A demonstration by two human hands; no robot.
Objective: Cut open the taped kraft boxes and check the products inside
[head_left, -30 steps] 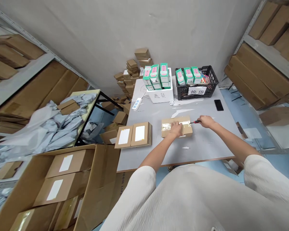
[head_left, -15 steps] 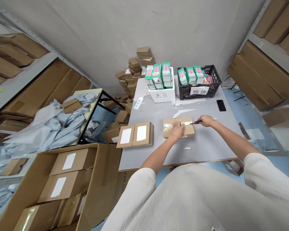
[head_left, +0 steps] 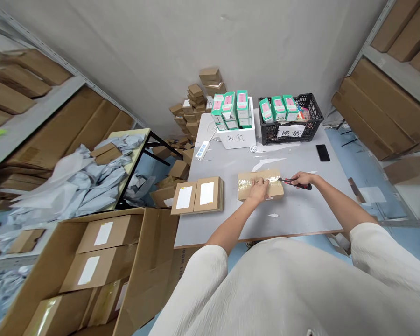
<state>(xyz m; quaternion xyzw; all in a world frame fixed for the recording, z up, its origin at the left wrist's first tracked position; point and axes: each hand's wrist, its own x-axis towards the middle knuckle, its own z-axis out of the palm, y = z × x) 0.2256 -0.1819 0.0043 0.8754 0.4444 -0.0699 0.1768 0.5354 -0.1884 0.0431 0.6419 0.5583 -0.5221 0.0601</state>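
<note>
A small cardboard box point(head_left: 244, 187) with shiny clear tape across its top lies on the grey table point(head_left: 224, 228) in front of me. My left hand point(head_left: 259, 190) rests on the box, its fingers laid out over the taped top. My right hand point(head_left: 303, 178), to the right of the box, is closed around a red and black utility knife point(head_left: 306, 186). The knife's front end points left and reaches the box's right edge; the exact blade contact is too small to make out.
Two cardboard boxes with white labels point(head_left: 207, 192) lie left on the table. At the back stand a white bin point(head_left: 236, 140) and a black crate point(head_left: 271, 136), both holding green-and-pink boxes. A phone point(head_left: 322, 152) lies right. A large carton point(head_left: 157, 261) of boxes stands lower left.
My right hand has turned and shifted slightly right, so more of the knife's handle shows below it. My left hand stays on the box.
</note>
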